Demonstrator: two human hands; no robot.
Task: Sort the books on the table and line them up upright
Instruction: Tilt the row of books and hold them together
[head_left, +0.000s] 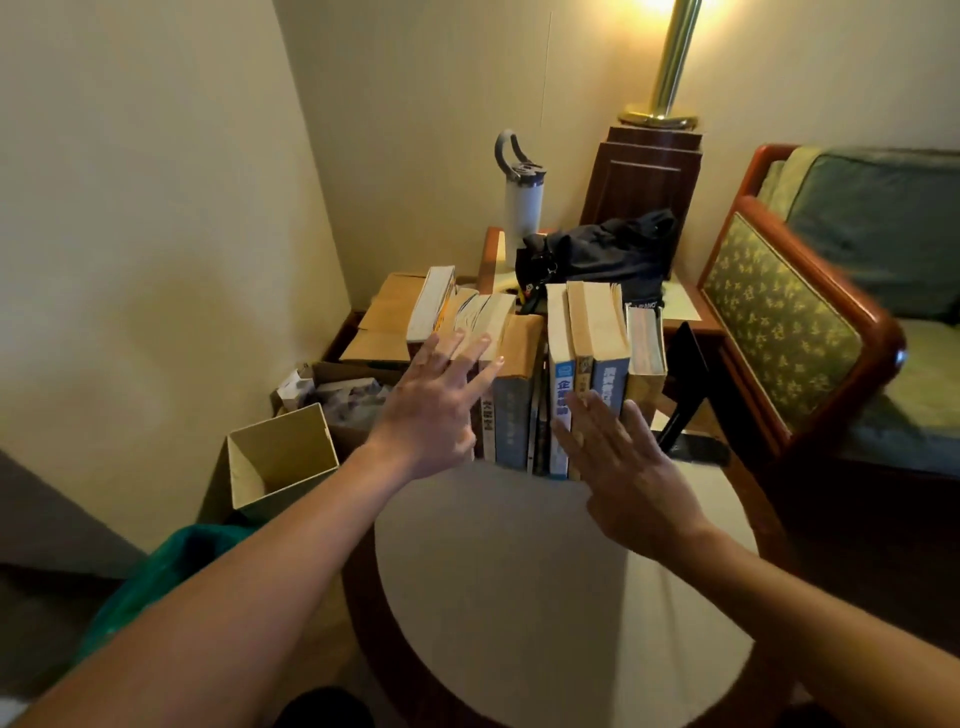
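Books (535, 395) are standing upright, spines toward us, at the round table's (519, 571) 12 o'clock edge. We are flanking them, fingers (470, 358) straight and empty: left hand (431, 410) at 9 o'clock, right hand (628, 467) at 4.

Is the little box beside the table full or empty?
Empty, as far as it shows: the box is open on top, and only its bare inner walls show.

head view, downward, close over table (519, 571)
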